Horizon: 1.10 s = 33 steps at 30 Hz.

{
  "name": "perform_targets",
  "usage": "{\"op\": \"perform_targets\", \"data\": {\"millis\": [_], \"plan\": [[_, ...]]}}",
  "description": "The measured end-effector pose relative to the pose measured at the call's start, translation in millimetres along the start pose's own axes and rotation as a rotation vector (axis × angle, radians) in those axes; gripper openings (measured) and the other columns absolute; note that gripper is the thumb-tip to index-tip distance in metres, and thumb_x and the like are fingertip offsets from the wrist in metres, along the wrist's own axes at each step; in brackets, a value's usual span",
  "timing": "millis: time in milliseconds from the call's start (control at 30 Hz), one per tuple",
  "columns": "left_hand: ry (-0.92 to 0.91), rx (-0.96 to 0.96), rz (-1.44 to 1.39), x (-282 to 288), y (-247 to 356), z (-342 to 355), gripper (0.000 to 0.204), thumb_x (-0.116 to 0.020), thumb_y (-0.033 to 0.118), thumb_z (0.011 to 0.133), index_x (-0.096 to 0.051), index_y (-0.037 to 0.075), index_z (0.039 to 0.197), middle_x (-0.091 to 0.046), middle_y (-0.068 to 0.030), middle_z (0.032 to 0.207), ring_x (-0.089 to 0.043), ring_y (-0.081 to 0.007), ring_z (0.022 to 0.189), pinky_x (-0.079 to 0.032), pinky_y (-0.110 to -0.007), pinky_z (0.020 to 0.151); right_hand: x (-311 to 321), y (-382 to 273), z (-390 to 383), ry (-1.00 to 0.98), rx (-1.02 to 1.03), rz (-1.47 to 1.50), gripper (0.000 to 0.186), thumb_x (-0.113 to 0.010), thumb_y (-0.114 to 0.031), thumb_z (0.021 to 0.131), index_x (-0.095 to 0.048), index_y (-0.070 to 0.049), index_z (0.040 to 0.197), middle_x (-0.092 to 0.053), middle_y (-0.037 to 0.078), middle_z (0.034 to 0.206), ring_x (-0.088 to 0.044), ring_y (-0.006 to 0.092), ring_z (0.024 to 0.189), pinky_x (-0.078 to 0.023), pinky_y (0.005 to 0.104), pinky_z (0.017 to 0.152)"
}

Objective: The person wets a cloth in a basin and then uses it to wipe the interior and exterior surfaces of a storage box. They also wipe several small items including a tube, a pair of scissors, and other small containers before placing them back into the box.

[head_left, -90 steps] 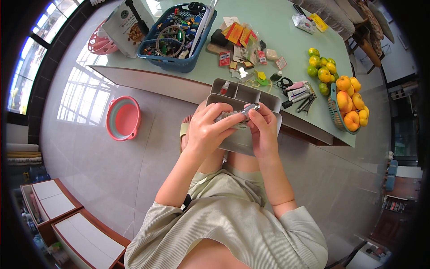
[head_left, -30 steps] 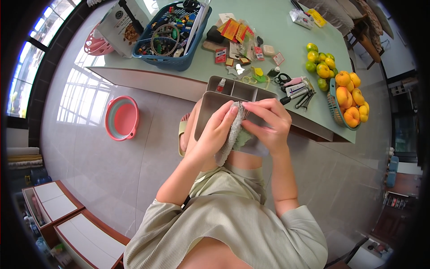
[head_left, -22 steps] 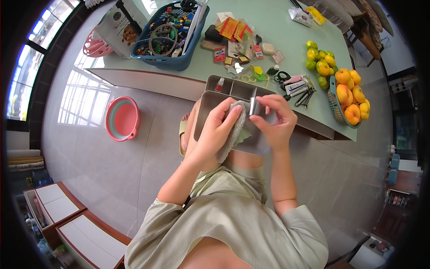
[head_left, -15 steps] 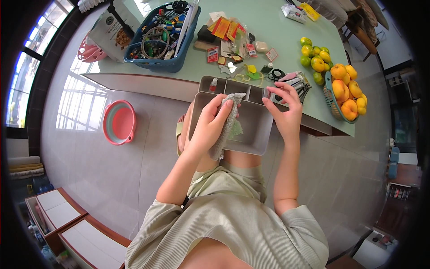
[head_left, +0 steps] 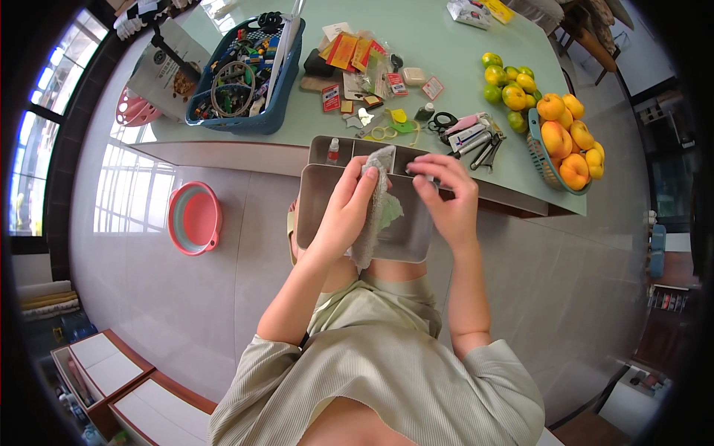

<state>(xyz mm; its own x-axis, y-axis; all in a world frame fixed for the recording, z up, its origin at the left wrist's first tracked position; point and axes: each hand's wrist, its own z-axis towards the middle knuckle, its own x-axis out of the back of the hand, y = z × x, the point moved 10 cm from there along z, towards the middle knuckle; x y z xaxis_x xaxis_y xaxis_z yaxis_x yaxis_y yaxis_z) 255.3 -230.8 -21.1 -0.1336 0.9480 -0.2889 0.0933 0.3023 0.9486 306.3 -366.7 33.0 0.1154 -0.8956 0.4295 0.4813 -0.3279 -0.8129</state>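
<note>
A grey plastic organiser tray (head_left: 312, 195) rests over my lap against the table edge. It has small compartments at the back and a large one in front. My left hand (head_left: 348, 207) grips a grey cloth (head_left: 376, 215), which hangs over the large compartment. Behind the cloth, some light green, see-through material (head_left: 390, 209) shows in the tray. My right hand (head_left: 452, 192) hovers at the back right compartment, thumb and fingers curved but apart, nothing clearly between them. A small bottle with a red label (head_left: 332, 152) stands in the back left compartment.
On the green table (head_left: 439, 44) lie packets and small items (head_left: 364, 56), scissors (head_left: 444, 121) and nail tools (head_left: 487, 149). A blue basket of toy bricks (head_left: 279, 104) stands left, green-yellow citrus (head_left: 513, 97) and a fruit basket (head_left: 547, 167) right. A pink basin (head_left: 195, 217) sits on the floor.
My right hand has moved left and slightly down to the back right compartment; the small clear piece at its fingertips no longer shows there. The view has shifted; my left hand keeps the cloth.
</note>
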Motion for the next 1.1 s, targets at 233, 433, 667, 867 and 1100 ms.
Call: {"op": "perform_targets", "data": {"millis": [233, 433, 667, 867, 1100], "plan": [[0.162, -0.015, -0.129, 5, 9, 0, 0.025, -0.035, 0.022, 0.097, -0.033, 0.006, 0.115, -0.049, -0.0053, 0.103, -0.046, -0.0093, 0.093, -0.04, -0.023, 0.079, -15, -53, -7, -0.058, 0.205, -0.112, 0.021, -0.075, -0.015, 0.061, -0.067, -0.006, 0.079, -0.062, 0.003, 0.088, -0.057, 0.0205, 0.079, -0.046, 0.0298, 0.068], [0.069, 0.007, -0.271, -1, 15, -2, 0.036, -0.054, 0.018, 0.089, -0.036, 0.005, 0.118, -0.051, -0.0042, 0.103, -0.049, -0.0085, 0.094, -0.042, -0.023, 0.08, -7, -37, 0, -0.01, 0.052, 0.08, 0.015, -0.069, -0.007, 0.068, -0.065, -0.003, 0.082, -0.062, 0.005, 0.082, -0.059, 0.018, 0.07, -0.046, 0.0256, 0.064], [-0.072, 0.1, -0.021, -7, 7, -4, 0.043, -0.071, 0.013, 0.075, -0.051, 0.002, 0.111, -0.058, -0.0031, 0.098, -0.053, -0.0078, 0.091, -0.044, -0.024, 0.079, -5, -27, 10, -0.047, -0.109, 0.188, 0.01, -0.064, -0.007, 0.075, -0.064, -0.002, 0.084, -0.062, 0.004, 0.075, -0.056, 0.0106, 0.064, -0.042, 0.0214, 0.055], [0.145, 0.233, -0.085, 15, -5, -10, 0.033, -0.061, 0.027, 0.084, -0.055, 0.002, 0.105, -0.06, -0.0001, 0.092, -0.055, -0.007, 0.085, -0.044, -0.022, 0.071, -6, -15, 54, -0.076, 0.069, -0.052, 0.01, -0.064, -0.01, 0.078, -0.066, -0.004, 0.085, -0.063, 0.001, 0.078, -0.054, 0.0088, 0.065, -0.041, 0.0214, 0.058], [0.202, 0.297, -0.209, 22, -4, -17, 0.04, -0.05, 0.034, 0.089, -0.046, 0.008, 0.119, -0.056, -0.0043, 0.109, -0.056, -0.0168, 0.097, -0.049, -0.034, 0.072, -57, 21, 88, -0.276, 0.482, -0.771, 0.015, -0.069, -0.017, 0.066, -0.07, -0.011, 0.08, -0.059, -0.002, 0.101, -0.045, 0.0199, 0.107, -0.038, 0.0351, 0.089]]}}
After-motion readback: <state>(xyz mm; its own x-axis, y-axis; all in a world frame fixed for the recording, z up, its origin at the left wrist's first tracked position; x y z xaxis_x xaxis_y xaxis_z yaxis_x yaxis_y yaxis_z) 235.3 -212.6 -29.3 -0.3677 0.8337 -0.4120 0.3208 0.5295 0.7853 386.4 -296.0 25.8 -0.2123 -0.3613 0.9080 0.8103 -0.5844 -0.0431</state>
